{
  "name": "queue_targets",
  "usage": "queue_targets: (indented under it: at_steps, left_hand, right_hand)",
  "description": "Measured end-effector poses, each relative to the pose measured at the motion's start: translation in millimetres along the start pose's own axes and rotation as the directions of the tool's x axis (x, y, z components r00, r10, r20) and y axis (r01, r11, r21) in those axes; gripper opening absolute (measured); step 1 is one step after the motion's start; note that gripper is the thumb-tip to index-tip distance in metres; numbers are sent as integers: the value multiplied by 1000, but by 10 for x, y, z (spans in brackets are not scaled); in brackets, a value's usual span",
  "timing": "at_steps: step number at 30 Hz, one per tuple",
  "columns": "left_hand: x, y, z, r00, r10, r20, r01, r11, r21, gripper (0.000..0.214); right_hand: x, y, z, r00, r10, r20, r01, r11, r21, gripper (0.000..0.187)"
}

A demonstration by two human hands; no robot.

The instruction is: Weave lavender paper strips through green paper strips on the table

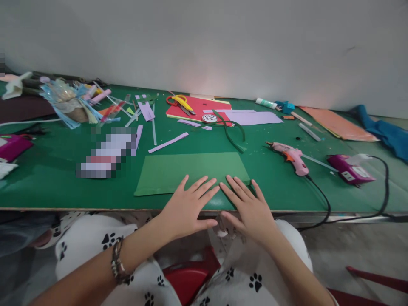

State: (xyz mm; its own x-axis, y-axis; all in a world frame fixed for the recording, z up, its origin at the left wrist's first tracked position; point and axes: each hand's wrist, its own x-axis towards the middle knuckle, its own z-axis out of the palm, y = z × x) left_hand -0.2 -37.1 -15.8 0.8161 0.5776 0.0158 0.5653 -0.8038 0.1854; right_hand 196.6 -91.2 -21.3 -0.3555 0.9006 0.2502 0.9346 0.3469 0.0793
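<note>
A sheet of green paper (191, 168) lies flat near the front edge of the green table. My left hand (189, 204) rests with spread fingers on its lower edge, thumb pointing right. Beside it, my right hand (248, 204) is also spread, its fingertips on the paper's lower right part. The index fingers of both hands nearly meet, and neither hand holds anything. Just behind the sheet curls a dark green paper strip (230, 137). A lilac paper strip (168, 143) lies behind the sheet's left half.
To the right are a pink glue gun (291, 156) with its cord and a purple power socket (352, 169). Scissors (181, 103) lie on red paper (207, 106) at the back. A blurred-out object (108, 153) is at left, near a bundle of craft scraps (72, 102).
</note>
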Motion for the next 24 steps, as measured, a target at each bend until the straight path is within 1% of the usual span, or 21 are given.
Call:
queue_targets:
  at_steps: [2,4,6,8,11,14,17,20,24]
  left_hand:
    - [-16,-8,-3,1000,7,-17,-7,1000,-18,70]
    - [-20,-11,-26,999,2,-38,-4,999,-48,66]
    - [7,-9,-75,998,-24,-64,19,997,-81,59]
    - [75,-5,-141,994,-71,-84,62,993,-105,48]
    - [222,0,-229,987,-147,-71,140,985,-99,30]
    - [344,1,-259,978,-201,-58,196,976,-91,18]
    - [389,0,-248,972,-233,-28,231,971,-68,15]
    - [385,-6,-240,966,-257,6,257,966,-32,17]
    - [376,-21,-240,968,-250,6,250,968,1,19]
  right_hand:
    - [0,15,-22,1000,1,19,-2,999,46,54]
    - [13,41,-52,999,31,39,-36,991,132,51]
    - [49,72,-76,992,118,40,-124,963,238,44]
    - [106,94,-87,976,217,17,-212,929,304,36]
    - [204,108,-75,959,282,-36,-258,916,307,26]
    - [275,118,-49,948,314,-51,-284,906,313,21]
    - [302,135,-30,944,328,-31,-300,895,329,20]
    - [301,148,-22,939,342,-29,-314,892,324,20]
    - [298,148,-13,927,373,-44,-342,886,312,25]
